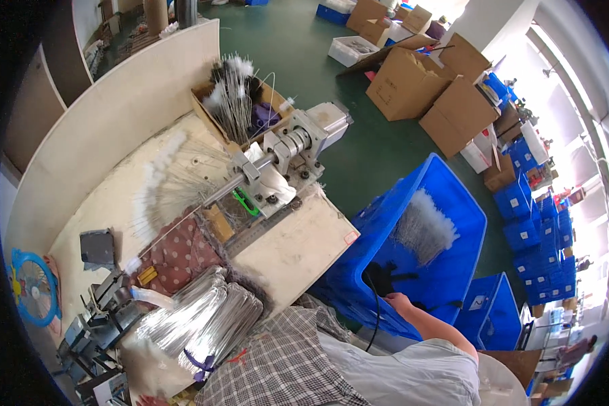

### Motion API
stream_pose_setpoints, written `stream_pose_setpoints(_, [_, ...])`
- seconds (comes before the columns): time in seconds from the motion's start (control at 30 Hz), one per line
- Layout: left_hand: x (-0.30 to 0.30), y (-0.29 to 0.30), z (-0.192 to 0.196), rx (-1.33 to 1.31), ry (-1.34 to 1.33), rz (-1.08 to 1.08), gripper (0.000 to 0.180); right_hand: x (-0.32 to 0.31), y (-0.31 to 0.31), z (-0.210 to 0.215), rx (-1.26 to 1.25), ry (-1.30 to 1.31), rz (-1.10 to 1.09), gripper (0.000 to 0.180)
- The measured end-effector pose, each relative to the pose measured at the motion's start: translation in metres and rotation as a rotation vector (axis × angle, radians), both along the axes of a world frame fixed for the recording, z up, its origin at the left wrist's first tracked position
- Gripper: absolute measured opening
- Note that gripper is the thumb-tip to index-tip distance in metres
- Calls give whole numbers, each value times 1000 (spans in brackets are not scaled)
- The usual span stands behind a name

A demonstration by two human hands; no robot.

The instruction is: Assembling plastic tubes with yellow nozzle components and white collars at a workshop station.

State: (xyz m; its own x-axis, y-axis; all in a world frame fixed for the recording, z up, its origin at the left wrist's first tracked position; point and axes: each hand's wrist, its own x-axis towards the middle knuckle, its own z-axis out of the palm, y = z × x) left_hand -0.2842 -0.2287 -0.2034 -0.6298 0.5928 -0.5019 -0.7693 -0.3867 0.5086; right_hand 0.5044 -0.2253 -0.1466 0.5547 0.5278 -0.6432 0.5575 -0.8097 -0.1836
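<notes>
The right hand, in a dark glove, reaches down into the big blue crate that stands on the floor beside the counter. It seems to be clenched around a thin dark stick, though the glove blends with the shadow and I cannot tell for sure what it grips. Deeper in the same crate, up against the far wall, lies a heap of white-tipped wire brushes, near the hand but apart from it. The left hand is out of sight below the checked shirt. On the counter a bundle of bright metal wires rests close to the body, a fan of finished white brushes is spread behind it, and a metal machine with a shaft stands at the far edge. Cardboard boxes sit on the green floor beyond.
</notes>
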Motion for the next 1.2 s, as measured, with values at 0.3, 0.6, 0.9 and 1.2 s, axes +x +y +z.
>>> stream_pose_setpoints(0.3, [179, 116, 135, -69, 235, -166, 20, -2, 17, 20, -153, 152, -32, 39])
stream_pose_setpoints(0.6, [185, 119, 138, -81, 287, -259, 42, -64, -24, 15, -343, 271, -115, 38])
stream_pose_setpoints(0.9, [228, 160, 158, 17, 538, -484, 51, -71, -17, 37, -531, 378, -143, 37])
stream_pose_setpoints(1.2, [261, 187, 163, -61, 534, -520, 42, -41, 142, 93, 880, -555, 207, 26])
